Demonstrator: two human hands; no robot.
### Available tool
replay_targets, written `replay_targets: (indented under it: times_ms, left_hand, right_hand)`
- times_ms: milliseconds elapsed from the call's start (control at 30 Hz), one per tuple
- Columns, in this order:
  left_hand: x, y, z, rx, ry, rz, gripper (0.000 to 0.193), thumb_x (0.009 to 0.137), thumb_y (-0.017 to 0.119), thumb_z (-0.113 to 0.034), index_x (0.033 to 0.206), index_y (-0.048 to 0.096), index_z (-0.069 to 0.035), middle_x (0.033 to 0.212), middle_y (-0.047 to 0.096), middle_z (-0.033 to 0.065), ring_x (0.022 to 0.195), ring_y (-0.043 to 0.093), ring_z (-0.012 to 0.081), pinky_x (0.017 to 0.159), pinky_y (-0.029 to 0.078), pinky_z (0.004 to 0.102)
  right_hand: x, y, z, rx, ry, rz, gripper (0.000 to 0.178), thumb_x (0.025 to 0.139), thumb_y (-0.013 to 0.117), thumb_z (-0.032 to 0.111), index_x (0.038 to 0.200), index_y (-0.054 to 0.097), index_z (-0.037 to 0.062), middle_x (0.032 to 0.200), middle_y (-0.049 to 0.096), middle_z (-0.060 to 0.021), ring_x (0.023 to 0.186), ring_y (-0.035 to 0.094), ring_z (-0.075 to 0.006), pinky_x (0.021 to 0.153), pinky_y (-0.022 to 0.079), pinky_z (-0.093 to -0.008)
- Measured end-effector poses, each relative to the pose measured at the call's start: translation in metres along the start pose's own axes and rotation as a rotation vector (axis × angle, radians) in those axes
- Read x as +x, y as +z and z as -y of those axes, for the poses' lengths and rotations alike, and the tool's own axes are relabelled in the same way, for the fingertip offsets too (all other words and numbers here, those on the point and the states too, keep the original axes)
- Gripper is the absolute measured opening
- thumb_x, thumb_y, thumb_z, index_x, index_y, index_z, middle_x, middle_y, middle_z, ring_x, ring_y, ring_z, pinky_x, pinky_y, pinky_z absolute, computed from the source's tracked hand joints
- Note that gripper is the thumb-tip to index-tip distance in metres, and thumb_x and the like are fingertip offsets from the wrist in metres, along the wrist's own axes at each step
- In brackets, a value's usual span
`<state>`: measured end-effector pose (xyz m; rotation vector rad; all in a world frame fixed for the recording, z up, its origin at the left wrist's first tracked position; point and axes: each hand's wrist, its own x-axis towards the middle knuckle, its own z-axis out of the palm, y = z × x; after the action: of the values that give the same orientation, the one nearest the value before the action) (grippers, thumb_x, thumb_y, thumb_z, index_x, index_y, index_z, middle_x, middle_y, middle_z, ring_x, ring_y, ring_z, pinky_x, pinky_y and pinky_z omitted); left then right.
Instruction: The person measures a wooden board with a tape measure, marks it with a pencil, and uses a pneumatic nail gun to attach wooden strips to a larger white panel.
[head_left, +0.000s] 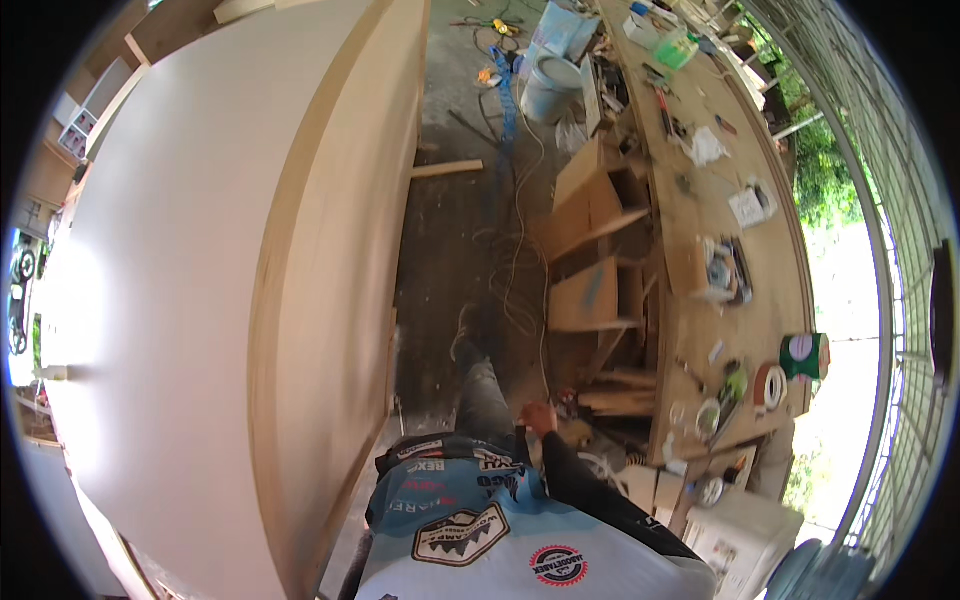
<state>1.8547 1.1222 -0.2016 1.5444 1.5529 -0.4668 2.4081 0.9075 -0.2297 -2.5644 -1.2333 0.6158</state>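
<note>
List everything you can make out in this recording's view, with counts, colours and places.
Large panel: one, white with pale wood edging, left side
Workbench: one, light brown, right side
Cardboard boxes: two, brown, beside the bench, below its top
Wood offcuts: several, brown, below the bench top
Bucket: one, pale, floor, far end
Wood strip: one, tan, floor by the panel
Cord: count unclear, pale, floor
Green cylinder: one, green, bench's outer edge
Mesh: one stretch, grey, far right
Small bench clutter: many, mixed colours, too small to count
Shirt: one, blue and white, lower middle
Right hand: one, bare, beside the body; grip unclear
Left hand: not in view
</note>
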Motion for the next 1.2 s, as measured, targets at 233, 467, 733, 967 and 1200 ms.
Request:
replay_targets:
  times_ms: [233,467,733,967,1200]
  left_hand:
    - [0.092,0.032,-0.234,0.067,0.160,0.003,0.034,0.096,0.058,-0.041,0.104,0.075,-0.012,0.098,0.076,0.0135,0.097,0.073,0.0295,0.080,0.057,0.0405]
    - [0.297,-0.039,-0.520,-0.109,0.466,-0.028,0.029,0.096,0.062,-0.035,0.106,0.075,-0.012,0.091,0.074,0.0099,0.088,0.073,0.0256,0.071,0.056,0.0378]
    - [0.409,-0.133,-0.843,-0.470,0.086,0.213,0.020,0.096,0.064,-0.027,0.106,0.074,-0.013,0.082,0.067,0.0021,0.068,0.067,0.0158,0.055,0.053,0.0326]
    - [0.564,-0.183,-1.072,0.188,0.739,0.084,0.041,0.092,0.066,-0.041,0.113,0.073,-0.006,0.101,0.074,0.0141,0.090,0.071,0.0272,0.079,0.056,0.0399]
    - [0.604,-0.230,-1.284,-0.265,0.438,0.186,0.047,0.093,0.070,-0.036,0.125,0.068,-0.002,0.108,0.073,0.0170,0.093,0.071,0.0258,0.085,0.055,0.0392]
  right_hand:
    - [0.185,-0.073,-0.117,-0.130,0.179,0.254,0.019,0.081,0.072,0.030,0.095,0.074,0.0171,0.085,0.073,-0.0076,0.082,0.072,-0.0294,0.066,0.055,-0.0470]
    - [0.457,-0.265,-0.147,0.134,0.215,0.129,0.023,0.096,0.068,0.026,0.104,0.072,0.0047,0.091,0.072,-0.0092,0.075,0.068,-0.0226,0.066,0.054,-0.0399]
    - [0.719,-0.368,-0.110,1.169,0.504,-0.053,0.026,0.096,0.067,0.024,0.105,0.074,0.0005,0.087,0.073,-0.0078,0.077,0.070,-0.0166,0.066,0.056,-0.0348]
    - [0.851,-0.411,-0.216,0.839,0.522,-0.077,0.023,0.092,0.066,0.019,0.095,0.076,-0.0005,0.078,0.073,-0.0080,0.072,0.071,-0.0165,0.064,0.056,-0.0323]
    - [0.935,-0.400,-0.318,0.237,0.335,0.077,0.024,0.085,0.065,0.027,0.093,0.078,0.0080,0.080,0.073,-0.0103,0.071,0.073,-0.0265,0.066,0.058,-0.0402]
